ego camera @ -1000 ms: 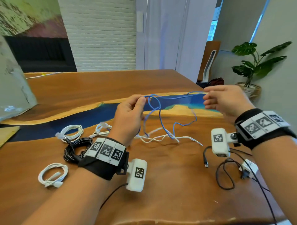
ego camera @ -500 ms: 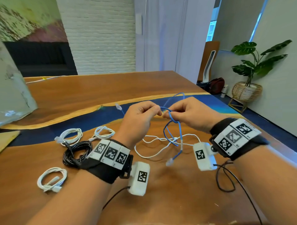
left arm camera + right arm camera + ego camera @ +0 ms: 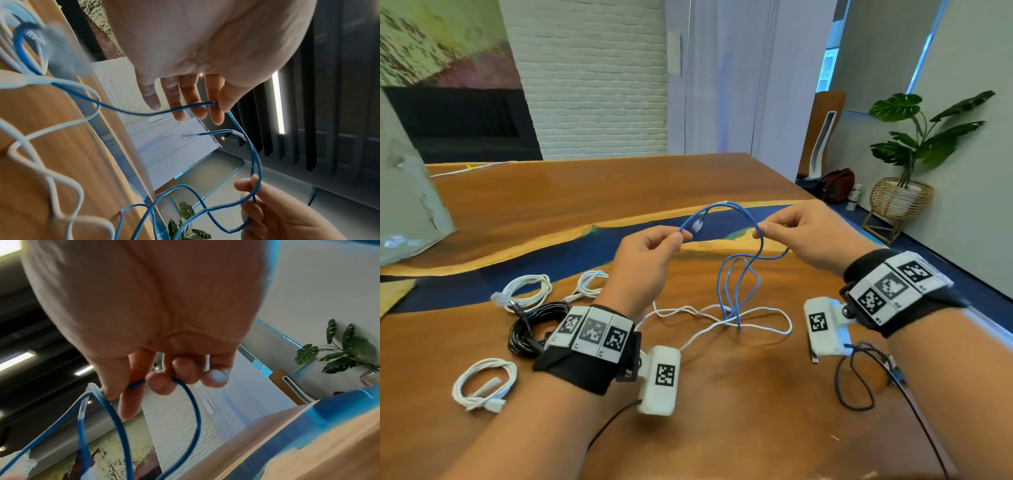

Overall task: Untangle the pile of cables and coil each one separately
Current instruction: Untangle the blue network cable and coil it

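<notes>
Head view alone: coiled cables [image 3: 527, 291] beside both hands [image 3: 726, 240] pinching blue cable [image 3: 739, 274].

The head view looks forward and down from above and behind both hands, wide enough to take in the desk [image 3: 585, 192], the brick wall and the plant [image 3: 921, 137] past the fingers. The left wrist view sits close under the left hand [image 3: 205, 40], facing along the palm to its fingers [image 3: 179, 104], and tilts so the desk runs down its left side. The right wrist view sits just as near under the right hand [image 3: 144, 296], facing up past its fingers [image 3: 160, 382] toward ceiling lights. All three share the blue cable [image 3: 736, 274] between the hands; each also catches the plant
</notes>
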Tool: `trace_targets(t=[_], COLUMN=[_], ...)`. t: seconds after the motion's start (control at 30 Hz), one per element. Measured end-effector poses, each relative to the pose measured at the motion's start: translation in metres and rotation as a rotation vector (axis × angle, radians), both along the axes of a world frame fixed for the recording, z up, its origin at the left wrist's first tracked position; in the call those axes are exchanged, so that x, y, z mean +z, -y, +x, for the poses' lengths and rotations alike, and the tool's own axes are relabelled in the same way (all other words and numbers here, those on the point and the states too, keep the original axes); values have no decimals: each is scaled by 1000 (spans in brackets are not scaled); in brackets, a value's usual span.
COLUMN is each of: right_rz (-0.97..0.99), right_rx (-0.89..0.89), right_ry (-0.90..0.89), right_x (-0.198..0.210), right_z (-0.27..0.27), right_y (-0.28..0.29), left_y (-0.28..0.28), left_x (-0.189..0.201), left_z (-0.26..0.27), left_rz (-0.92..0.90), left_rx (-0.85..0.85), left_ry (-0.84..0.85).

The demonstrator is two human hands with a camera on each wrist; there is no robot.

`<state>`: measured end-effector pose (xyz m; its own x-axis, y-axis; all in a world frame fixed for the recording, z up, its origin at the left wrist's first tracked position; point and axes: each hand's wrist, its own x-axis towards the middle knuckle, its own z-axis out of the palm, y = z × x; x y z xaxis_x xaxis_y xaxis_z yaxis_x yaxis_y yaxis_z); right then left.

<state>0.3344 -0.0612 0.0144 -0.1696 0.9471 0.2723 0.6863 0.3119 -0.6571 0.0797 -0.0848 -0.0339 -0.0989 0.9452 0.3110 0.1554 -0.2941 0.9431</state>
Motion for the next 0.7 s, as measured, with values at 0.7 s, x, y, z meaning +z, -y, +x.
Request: trace_targets(t=[0.7], right_rz=[349], right_rx=[-64], right_ry=[-420], right_x=[-41], right_z=[-87], right_y=[-59], left_y=[-55], left_x=[2], left_z=[19], left_rz=[17], left_rx=[-64], left_ry=[143])
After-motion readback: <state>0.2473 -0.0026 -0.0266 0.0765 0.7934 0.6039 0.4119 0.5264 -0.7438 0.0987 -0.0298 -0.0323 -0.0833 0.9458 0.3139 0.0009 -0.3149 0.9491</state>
